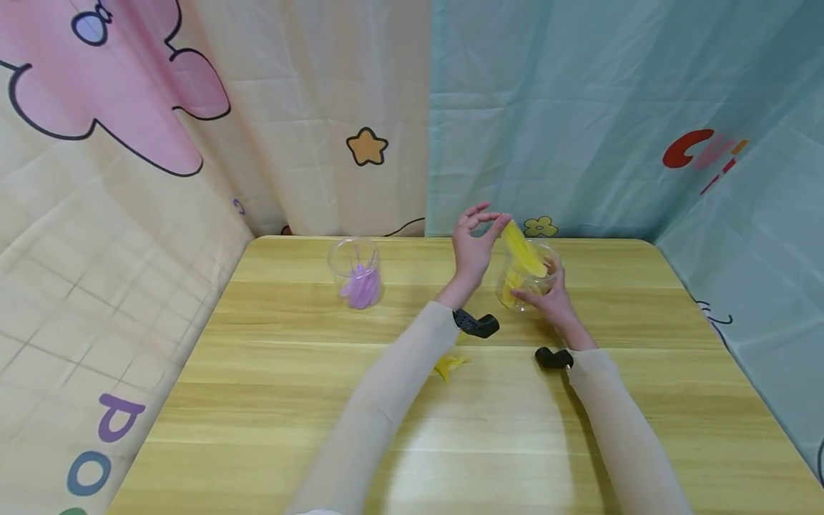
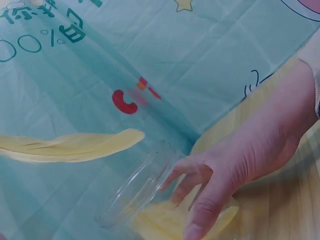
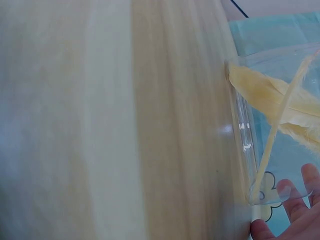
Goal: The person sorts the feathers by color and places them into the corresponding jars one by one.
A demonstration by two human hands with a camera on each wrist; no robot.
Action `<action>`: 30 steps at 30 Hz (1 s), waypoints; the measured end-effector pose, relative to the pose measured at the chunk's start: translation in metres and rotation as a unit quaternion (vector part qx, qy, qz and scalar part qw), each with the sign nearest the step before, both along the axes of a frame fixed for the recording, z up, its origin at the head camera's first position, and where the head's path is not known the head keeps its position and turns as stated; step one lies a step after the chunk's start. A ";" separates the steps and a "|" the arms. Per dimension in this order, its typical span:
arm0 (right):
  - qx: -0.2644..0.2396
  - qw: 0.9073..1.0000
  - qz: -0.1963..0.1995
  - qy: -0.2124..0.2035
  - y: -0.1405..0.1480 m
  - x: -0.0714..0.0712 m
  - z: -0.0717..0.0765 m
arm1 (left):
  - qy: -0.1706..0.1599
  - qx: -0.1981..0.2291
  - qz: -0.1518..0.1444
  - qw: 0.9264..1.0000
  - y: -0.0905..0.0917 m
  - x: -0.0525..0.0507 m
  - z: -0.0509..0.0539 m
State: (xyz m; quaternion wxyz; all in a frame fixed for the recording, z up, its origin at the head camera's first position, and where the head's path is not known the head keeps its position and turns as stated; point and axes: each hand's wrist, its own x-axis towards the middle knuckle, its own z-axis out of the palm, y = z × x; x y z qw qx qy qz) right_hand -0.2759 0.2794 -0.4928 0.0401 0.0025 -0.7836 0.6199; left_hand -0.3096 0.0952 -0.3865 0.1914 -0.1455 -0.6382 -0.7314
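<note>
At the back right of the table, my left hand (image 1: 475, 243) pinches a yellow feather (image 1: 523, 247) (image 2: 75, 146) between thumb and finger, its other fingers raised. The feather slants down over the mouth of a clear round jar (image 2: 142, 182). My right hand (image 1: 555, 298) (image 2: 227, 165) grips that jar from the right side, thumb in front. More yellow feathers (image 1: 513, 283) (image 3: 272, 95) lie inside it, seen through the wall. On the table, partly behind the left sleeve, there is a yellow feather piece (image 1: 449, 365).
A second clear jar (image 1: 341, 263) with purple feathers (image 1: 362, 287) stands at the back left. The wooden table (image 1: 257, 400) ends at the back against a printed curtain (image 1: 309, 143). Black wrist cameras (image 1: 476, 324) sit on both forearms.
</note>
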 end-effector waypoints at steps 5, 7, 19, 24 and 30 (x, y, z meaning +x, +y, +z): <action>0.008 1.000 -0.008 -0.004 -0.002 0.003 -0.001 | 0.021 -0.007 0.056 0.998 0.009 -0.003 -0.008; 0.011 1.000 -0.010 -0.003 -0.003 0.003 -0.002 | 0.029 -0.021 0.074 0.997 0.014 -0.003 -0.013; 0.015 1.000 -0.005 0.019 -0.004 0.002 -0.002 | 0.044 -0.215 0.055 0.974 0.015 0.003 -0.038; 0.007 1.000 -0.008 0.024 -0.003 -0.001 -0.002 | 0.035 -0.246 0.040 0.968 -0.001 0.002 -0.045; 0.002 0.999 -0.008 0.031 -0.003 0.000 -0.001 | 0.020 -0.303 0.001 0.953 -0.026 0.003 -0.060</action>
